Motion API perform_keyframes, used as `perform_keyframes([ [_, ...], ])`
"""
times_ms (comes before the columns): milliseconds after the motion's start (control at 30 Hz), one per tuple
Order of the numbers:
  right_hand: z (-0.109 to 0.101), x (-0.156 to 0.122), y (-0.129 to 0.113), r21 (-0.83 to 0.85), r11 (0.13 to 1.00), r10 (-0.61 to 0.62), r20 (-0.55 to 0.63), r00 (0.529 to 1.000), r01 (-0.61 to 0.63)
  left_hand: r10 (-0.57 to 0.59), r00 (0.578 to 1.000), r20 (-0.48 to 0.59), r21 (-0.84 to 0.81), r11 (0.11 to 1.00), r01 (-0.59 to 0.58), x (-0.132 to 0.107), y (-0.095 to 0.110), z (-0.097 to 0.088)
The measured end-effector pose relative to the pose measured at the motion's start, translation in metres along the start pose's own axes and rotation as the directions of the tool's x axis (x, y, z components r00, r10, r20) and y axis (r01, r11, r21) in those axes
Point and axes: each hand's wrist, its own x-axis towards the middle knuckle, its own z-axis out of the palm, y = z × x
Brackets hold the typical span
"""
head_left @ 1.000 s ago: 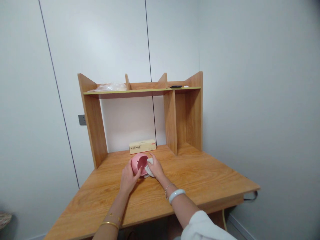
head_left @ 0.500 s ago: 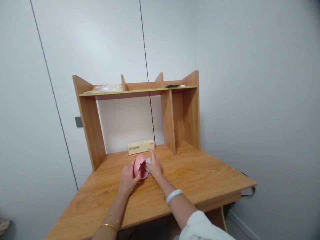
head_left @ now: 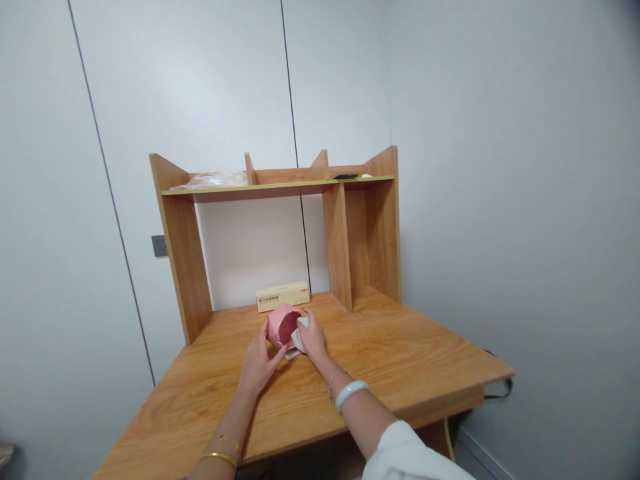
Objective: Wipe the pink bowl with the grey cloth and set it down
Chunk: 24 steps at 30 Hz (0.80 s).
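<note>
Head view: one bench (head_left: 390,360), wood-grained, with the following.

Bowl (head_left: 278,321), pink, one. Located nearer the bench's back edge than its front edge, just before the box; tilted, mouth turned to the right and toward the person. Contact with the bench top: cannot tell.

Left hand (head_left: 257,360): grasping the bowl by its left side, thumb at the near rim. Gold bangle (head_left: 219,456) on the forearm.

Right hand (head_left: 312,337): grasping a cloth (head_left: 299,339), white, at the right side of the bowl's mouth; a further piece of the cloth shows below the bowl. Pale bangle (head_left: 351,393) and thin bracelet (head_left: 331,384) at the wrist; white sleeve (head_left: 410,457) above.

Box (head_left: 283,297), cream, long, printed: at the bench's back edge.

Shelf (head_left: 227,195), wooden, partitioned: along the back edge. On its top board, clear plastic (head_left: 217,180) at the left end; a flat black item (head_left: 345,177) and a small white item (head_left: 367,175) toward the right end.

Strap (head_left: 502,392), dark: beneath the bench's right corner.
</note>
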Motion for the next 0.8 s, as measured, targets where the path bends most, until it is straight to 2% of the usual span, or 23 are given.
perform_keyframes([
  [167,-0.001,-0.002,-0.006,-0.034,0.999,-0.002,0.051,0.999,0.004,-0.102,0.994,0.032,-0.044,0.994,0.103,-0.001,-0.003,0.002],
  [267,-0.005,-0.003,-0.011,-0.085,0.996,-0.012,0.025,1.0,0.014,-0.086,0.996,0.013,-0.017,0.996,0.086,0.0,-0.004,0.0],
  [433,-0.011,-0.003,-0.017,-0.106,0.985,-0.138,0.006,0.99,0.138,-0.003,1.0,0.009,0.025,1.0,0.002,0.0,-0.001,-0.002],
  [600,-0.013,-0.003,-0.018,-0.164,0.986,-0.03,0.049,0.998,0.038,0.066,0.998,0.016,0.053,0.996,-0.067,0.001,0.0,-0.002],
  [700,-0.013,-0.003,-0.017,-0.195,0.98,0.039,0.072,0.997,-0.025,0.066,0.997,0.038,0.067,0.995,-0.069,0.001,0.0,-0.003],
  [800,-0.011,-0.003,-0.016,-0.201,0.979,0.053,0.071,0.996,-0.038,0.061,0.997,0.043,0.052,0.997,-0.064,0.001,0.001,-0.004],
])
